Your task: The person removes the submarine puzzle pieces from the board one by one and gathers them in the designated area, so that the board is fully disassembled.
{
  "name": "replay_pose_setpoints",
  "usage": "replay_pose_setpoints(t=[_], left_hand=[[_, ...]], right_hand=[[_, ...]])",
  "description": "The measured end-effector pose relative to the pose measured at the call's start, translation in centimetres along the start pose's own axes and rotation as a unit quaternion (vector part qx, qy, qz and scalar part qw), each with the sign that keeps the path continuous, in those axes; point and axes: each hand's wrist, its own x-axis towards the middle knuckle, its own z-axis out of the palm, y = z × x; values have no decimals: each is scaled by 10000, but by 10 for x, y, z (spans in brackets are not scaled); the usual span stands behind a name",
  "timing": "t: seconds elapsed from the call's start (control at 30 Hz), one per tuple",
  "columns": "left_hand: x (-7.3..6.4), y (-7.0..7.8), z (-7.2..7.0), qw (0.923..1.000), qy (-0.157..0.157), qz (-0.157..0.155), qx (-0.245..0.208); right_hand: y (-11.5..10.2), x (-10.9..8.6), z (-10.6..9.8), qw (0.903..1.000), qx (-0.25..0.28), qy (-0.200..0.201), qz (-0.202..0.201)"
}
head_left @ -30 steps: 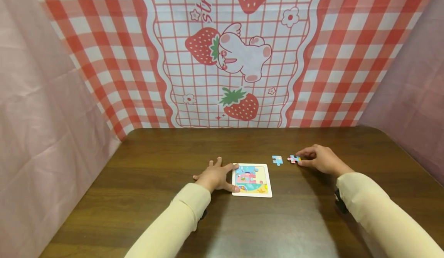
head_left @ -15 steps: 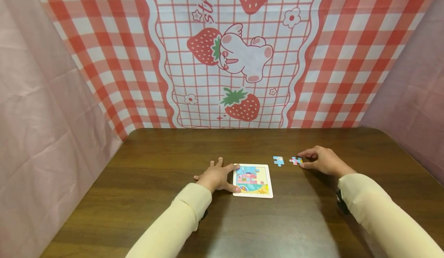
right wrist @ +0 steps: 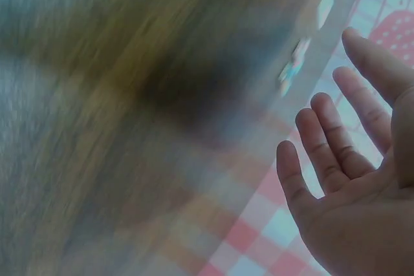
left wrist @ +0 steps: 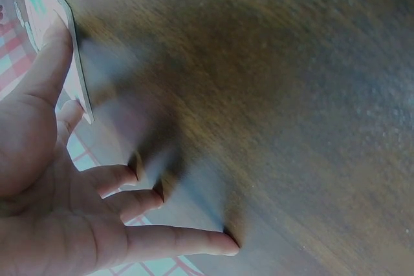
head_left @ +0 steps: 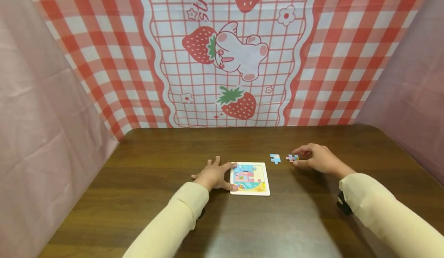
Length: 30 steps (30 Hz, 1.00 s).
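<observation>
A square puzzle tray (head_left: pixel 267 179) with a white border lies on the table in the head view. It holds several joined pieces of an undersea picture, and its right part shows bare cream backing. My left hand (head_left: pixel 212 175) rests at the tray's left side, thumb and index finger on the border, the other fingers spread on the table. Two loose pieces lie beyond the tray to the right: a blue jigsaw piece (head_left: pixel 275 158) and a pink-and-blue jigsaw piece (head_left: pixel 292 158). My right hand (head_left: pixel 320 159) hovers at the pink-and-blue piece's right end, thumb and fingers apart around it.
The brown wooden table (head_left: pixel 166 150) runs back to a red-and-white checked strawberry cloth (head_left: pixel 239 105). Pale pink curtains (head_left: pixel 55 107) hang at both sides.
My right hand has edged slightly left, its fingertips a little farther over the pink-and-blue jigsaw piece. The left hand and the tray stay in place; the head view has shifted slightly.
</observation>
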Motion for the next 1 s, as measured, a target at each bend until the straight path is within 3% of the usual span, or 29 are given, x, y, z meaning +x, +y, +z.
replay_pose_setpoints(t=[0.27, 0.7, 1.0], left_hand=[[-1, -2, -2, 10000, 12, 24, -29], [1, -2, -1, 10000, -2, 51, 25], [3, -1, 2, 10000, 11, 47, 29]], right_hand=[[-32, -2, 10, 9990, 402, -168, -119], [-64, -7, 47, 9937, 819, -524, -564], [-79, -15, 62, 9958, 650, -455, -448]])
